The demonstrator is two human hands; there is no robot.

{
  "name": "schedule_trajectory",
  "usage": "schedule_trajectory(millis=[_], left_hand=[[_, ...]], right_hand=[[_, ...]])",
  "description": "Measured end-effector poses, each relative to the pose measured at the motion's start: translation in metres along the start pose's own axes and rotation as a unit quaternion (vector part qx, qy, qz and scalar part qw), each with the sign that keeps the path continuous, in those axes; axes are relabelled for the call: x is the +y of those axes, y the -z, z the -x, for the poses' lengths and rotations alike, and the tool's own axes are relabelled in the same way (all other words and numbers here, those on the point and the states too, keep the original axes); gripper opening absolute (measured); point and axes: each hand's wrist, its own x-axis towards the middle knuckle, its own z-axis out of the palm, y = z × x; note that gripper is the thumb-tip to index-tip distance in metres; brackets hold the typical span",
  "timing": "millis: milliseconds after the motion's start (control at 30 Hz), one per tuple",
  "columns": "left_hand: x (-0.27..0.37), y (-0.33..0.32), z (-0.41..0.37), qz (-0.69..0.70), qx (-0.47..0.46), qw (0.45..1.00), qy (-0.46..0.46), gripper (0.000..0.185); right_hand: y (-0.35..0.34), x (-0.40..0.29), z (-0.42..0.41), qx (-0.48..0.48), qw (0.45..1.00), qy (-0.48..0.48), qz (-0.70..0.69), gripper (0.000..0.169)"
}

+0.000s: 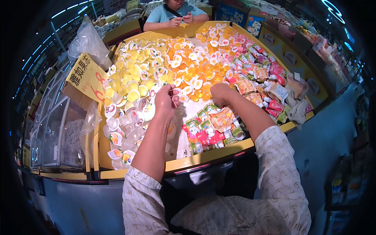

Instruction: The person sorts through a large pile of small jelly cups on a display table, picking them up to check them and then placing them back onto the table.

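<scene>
My left hand [166, 100] is over the jelly cups near the middle of a yellow-rimmed display bin, its fingers curled; whether anything lies in them cannot be told. My right hand [219, 93] reaches down between the orange jelly cups [199, 94] and a group of jelly pouches [210, 124], its fingertips hidden behind the hand. Pale yellow jelly cups [133, 95] fill the left part, with clear ones [127, 142] nearer to me. More spouted pouches [261, 73] lie along the right side. A bare strip of the bin floor [182, 135] shows between the clear cups and the near pouches.
The bin's yellow front rim [205, 155] runs before me. A person in a light blue shirt [179, 16] leans on the far rim. At left stand a yellow price sign [87, 77], a plastic bag [88, 44] and transparent containers [51, 126]. A crumpled cloth [298, 111] lies at the right edge.
</scene>
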Motion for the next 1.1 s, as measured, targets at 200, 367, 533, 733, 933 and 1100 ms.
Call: schedule_trajectory(millis=[200,367,533,733,933,1100], left_hand=[[-0.007,-0.003,-0.009,-0.057,-0.033,0.998,0.007,0.014],[-0.013,-0.011,0.007,-0.269,-0.075,0.96,-0.038,0.028],[-0.021,-0.018,0.016,-0.367,-0.142,0.915,-0.084,0.063],[-0.025,-0.018,0.017,-0.412,-0.159,0.881,-0.167,0.073],[-0.026,-0.019,0.013,-0.378,-0.176,0.887,-0.198,0.067],[-0.027,-0.018,0.011,-0.388,-0.176,0.881,-0.206,0.056]], right_hand=[[0.0,0.034,-0.011,0.078,0.99,-0.059,-0.104,0.019],[0.017,0.044,0.0,0.109,0.868,0.003,-0.484,0.007],[0.039,0.02,0.017,0.11,0.772,0.028,-0.626,0.009],[0.049,-0.006,0.022,0.104,0.723,0.091,-0.677,0.005],[0.05,-0.013,0.023,0.091,0.715,0.105,-0.686,0.006],[0.052,-0.022,0.026,0.085,0.721,0.108,-0.679,0.008]])
